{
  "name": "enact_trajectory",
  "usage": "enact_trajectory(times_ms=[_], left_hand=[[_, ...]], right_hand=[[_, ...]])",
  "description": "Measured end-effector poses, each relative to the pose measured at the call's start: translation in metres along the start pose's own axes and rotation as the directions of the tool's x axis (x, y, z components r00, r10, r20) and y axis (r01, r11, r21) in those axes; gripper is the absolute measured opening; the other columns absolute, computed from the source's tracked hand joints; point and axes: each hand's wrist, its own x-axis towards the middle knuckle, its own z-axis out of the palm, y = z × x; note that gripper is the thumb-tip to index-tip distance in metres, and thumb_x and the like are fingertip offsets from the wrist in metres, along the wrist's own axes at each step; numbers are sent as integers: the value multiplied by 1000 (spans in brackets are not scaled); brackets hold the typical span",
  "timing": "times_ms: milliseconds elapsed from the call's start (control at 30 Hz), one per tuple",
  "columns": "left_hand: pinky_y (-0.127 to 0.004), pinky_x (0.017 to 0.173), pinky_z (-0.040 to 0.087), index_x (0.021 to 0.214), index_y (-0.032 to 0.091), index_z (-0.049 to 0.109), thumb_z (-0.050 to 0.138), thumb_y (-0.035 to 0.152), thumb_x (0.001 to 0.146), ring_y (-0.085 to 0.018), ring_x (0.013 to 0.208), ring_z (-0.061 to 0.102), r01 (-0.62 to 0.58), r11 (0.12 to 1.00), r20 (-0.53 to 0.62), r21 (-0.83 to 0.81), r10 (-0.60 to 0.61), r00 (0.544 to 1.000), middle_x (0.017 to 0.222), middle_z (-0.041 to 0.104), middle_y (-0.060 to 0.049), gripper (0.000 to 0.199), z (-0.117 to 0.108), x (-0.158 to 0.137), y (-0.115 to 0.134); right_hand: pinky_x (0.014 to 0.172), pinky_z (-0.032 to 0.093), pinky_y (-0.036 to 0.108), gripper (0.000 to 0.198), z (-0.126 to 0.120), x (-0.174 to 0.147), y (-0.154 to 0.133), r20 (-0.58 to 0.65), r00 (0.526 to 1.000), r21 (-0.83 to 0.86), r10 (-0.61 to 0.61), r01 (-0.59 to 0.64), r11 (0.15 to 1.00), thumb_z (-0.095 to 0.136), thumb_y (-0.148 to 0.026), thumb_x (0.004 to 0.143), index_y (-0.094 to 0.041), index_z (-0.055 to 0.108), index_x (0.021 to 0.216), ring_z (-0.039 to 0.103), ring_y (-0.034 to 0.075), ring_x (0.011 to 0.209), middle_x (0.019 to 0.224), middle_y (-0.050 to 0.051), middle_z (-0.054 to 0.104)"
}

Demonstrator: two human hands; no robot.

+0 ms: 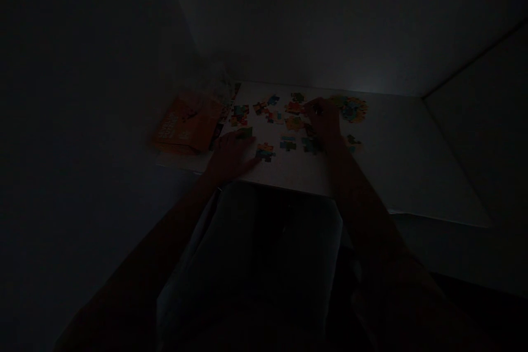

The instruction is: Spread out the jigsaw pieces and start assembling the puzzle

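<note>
The scene is very dark. My left hand (231, 157) lies on the table's near left part with its fingers apart. A green puzzle piece (245, 132) is at its fingertips, and an orange and green puzzle piece (265, 152) lies just right of its thumb. Farther back on the right, my right hand (327, 120) is closed in a pinch on a dark puzzle piece (317, 109), mostly hidden by the fingers. Orange puzzle pieces (294, 108) lie left of those fingers. A partly joined colourful cluster (353, 110) lies to their right.
An orange box (187, 124) stands at the table's left end, with clear plastic wrapping (216, 82) behind it. Several loose pieces, including a blue-green one (287, 143), are spread over the white table (412, 154). A wall (313, 38) rises behind.
</note>
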Motion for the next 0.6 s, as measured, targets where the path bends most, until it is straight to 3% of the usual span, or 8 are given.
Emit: enact_trajectory(times_ms=[333, 600], left_hand=[[-75, 147, 39, 185, 36, 69, 72, 79, 118, -49, 177, 49, 7, 1000, 13, 15, -7, 1000, 191, 55, -20, 80, -2, 1, 1], [-70, 151, 35, 183, 32, 71, 74, 80, 116, -46, 179, 48, 2, 1000, -4, -16, -2, 1000, 191, 54, -21, 82, 0, 1, -1]], right_hand=[[89, 61, 44, 15, 1, 0, 2, -122, 990, 46, 68, -62, 997, 75, -40, 106, -29, 77, 97, 76, 26, 88, 88, 3, 76], [88, 58, 43, 12, 5, 1, 2, -109, 992, 60, 63, -57, 997, 78, -40, 107, -29, 77, 102, 74, 24, 85, 87, 0, 73]])
